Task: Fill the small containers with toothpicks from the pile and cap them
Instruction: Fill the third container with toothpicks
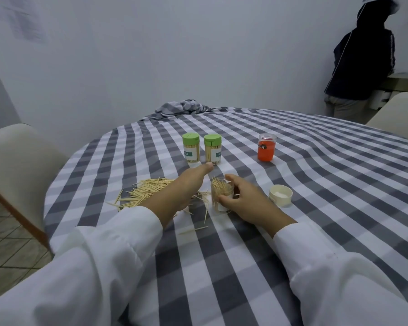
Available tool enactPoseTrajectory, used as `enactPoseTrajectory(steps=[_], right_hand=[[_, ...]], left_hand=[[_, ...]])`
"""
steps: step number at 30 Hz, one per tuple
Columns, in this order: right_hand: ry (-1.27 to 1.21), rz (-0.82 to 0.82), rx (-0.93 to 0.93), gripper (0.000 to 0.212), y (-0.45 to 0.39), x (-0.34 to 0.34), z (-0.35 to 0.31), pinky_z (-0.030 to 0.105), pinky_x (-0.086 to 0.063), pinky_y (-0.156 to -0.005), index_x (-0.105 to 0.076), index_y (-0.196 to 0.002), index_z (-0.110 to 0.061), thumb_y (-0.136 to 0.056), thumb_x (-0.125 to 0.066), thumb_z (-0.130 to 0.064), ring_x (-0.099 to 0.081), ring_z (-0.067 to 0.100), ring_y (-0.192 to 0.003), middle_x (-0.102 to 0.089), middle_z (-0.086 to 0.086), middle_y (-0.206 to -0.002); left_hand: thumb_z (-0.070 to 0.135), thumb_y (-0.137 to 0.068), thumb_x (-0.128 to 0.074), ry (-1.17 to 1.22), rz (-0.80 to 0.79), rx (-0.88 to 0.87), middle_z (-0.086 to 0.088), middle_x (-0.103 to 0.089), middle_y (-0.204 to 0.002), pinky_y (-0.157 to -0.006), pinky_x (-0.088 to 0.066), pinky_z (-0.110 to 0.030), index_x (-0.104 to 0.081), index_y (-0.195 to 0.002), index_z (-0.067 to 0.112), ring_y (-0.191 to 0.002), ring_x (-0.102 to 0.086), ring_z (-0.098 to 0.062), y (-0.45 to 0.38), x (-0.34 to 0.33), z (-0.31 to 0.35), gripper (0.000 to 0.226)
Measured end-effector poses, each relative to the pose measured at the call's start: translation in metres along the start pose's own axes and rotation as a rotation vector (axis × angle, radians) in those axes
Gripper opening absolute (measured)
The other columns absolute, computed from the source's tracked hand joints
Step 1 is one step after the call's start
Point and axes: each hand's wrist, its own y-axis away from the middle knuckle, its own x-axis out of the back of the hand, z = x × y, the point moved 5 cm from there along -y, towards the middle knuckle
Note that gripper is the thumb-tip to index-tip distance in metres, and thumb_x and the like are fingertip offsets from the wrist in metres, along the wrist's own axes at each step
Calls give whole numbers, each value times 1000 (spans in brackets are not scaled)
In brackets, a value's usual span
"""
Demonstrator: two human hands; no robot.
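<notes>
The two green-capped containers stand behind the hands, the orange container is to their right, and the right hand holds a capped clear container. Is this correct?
Not quite: in the head view, the clear container gripped by the right hand is uncapped, toothpicks sticking out; a white cap lies beside it. The rest is right.

Illumination is dim, cool and even, with a bluish-grey cast over the wall (151, 55) and the checked tablecloth (316, 184). The source cannot be identified. Shadows are soft and faint: weak ones lie beneath the left hand (184, 187) and beside the clear container (222, 196) gripped by the right hand (245, 198). No glare noted; the white sleeves (104, 267) are the brightest areas and retain fold detail. Focus is slightly soft throughout. Papers on the wall (24, 22) at upper left are smeared and unreadable. Wide-angle distortion bows the cloth's stripes and stretches the frame edges. The dark-jacketed person (363, 57) shows little detail.
</notes>
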Motion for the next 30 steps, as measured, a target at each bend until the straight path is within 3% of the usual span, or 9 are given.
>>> enactPoseTrajectory(steps=[3, 5, 7, 10, 13, 16, 21, 26, 30], right_hand=[[21, -13, -7, 67, -2, 4, 4, 23, -43, -92, -28, -146, -22, -89, -62, -31, -48, 17, -123, -44, 3, -144], [34, -14, -27, 67, -3, 9, 8, 21, -44, -86, -29, -145, -25, -88, -63, -31, -49, 16, -121, -43, 2, -144], [33, -10, -55, 68, -4, 13, 13, 20, -45, -83, -29, -145, -26, -87, -63, -32, -49, 16, -122, -41, 1, -145], [30, 1, -75, 67, -4, 16, 16, 25, -47, -91, -30, -145, -25, -87, -63, -30, -47, 19, -126, -39, 1, -148], [27, -1, -78, 67, -5, 16, 17, 28, -46, -94, -29, -145, -25, -87, -63, -31, -46, 19, -128, -37, 0, -148], [33, 4, -75, 68, -6, 15, 16, 27, -47, -92, -29, -145, -26, -87, -63, -33, -47, 19, -127, -38, 0, -148], [46, 3, -47, 69, -6, 10, 12, 28, -45, -95, -27, -146, -25, -88, -62, -34, -47, 19, -126, -38, 1, -148], [45, -11, -22, 69, -4, 3, 7, 31, -43, -99, -27, -146, -24, -88, -62, -34, -47, 18, -125, -42, 1, -145], [40, -10, -25, 68, -3, 2, 5, 29, -44, -97, -27, -146, -24, -88, -62, -32, -48, 17, -123, -43, 1, -144]], left_hand=[[37, -96, -49, -111, 31, -68, -7, -45, -144, -92, -33, -30, -44, -139, 15, -123, -45, -23, 5, 11, 3, 49], [23, -97, -46, -321, -10, -163, -5, -44, -146, -96, -37, -26, -43, -141, 19, -124, -46, -20, 7, 17, 1, 44], [30, -93, -54, -597, -101, -184, -3, -39, -149, -102, -38, -29, -34, -146, 24, -129, -44, -20, 9, 15, -8, 57], [49, -85, -64, -875, -175, -199, -2, -32, -153, -108, -32, -31, -24, -150, 23, -137, -36, -21, 11, 8, -19, 80], [36, -95, -54, -1039, -93, -279, -4, -37, -151, -108, -32, -31, -31, -148, 19, -135, -38, -22, 8, 5, -15, 60], [14, -99, -45, -1045, 40, -351, -5, -48, -143, -99, -41, -28, -44, -141, 22, -125, -49, -23, 5, 10, -7, 44], [12, -98, -43, -692, 141, -452, -2, -56, -134, -82, -45, -20, -56, -131, 25, -108, -59, -15, 13, 36, 1, 37], [6, -94, -39, -867, 7, -235, -1, -38, -150, -107, -31, -32, -42, -142, 29, -136, -36, -21, 11, 66, -10, 53], [16, -95, -41, -1099, -134, -135, -1, -35, -152, -113, -26, -38, -34, -146, 28, -138, -33, -23, 15, 75, -22, 53]])
